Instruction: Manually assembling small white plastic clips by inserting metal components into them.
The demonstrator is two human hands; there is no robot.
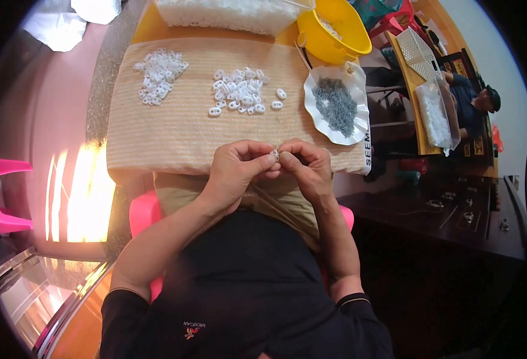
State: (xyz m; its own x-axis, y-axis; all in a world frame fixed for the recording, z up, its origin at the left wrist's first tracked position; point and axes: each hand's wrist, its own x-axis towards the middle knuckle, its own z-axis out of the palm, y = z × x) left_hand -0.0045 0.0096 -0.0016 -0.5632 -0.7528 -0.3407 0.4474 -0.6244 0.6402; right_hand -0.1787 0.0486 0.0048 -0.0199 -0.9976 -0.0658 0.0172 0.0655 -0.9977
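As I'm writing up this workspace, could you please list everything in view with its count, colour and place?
cloth: one, beige, over near table
left heap: many pieces, white, on cloth
right heap: many pieces, white, on cloth
dish: one, white, cloth's right side
small parts: many, grey, in dish
tub: one, clear, top edge, white contents
bucket: one, yellow, right of tub
bundles: at least two, white, top left
stool: one, pink, far left
seat: one, pink, beside lap
side table: one, yellow-brown, right
basket: one, white, on side table
second tub: one, clear, on side table
co-worker: one, dark clothes, far right
dark table: one, lower right
held piece: one, whitish, between both hands
shirt: one, black, bottom
left grip: one, bare hand, centre
right grip: one, bare hand, centre
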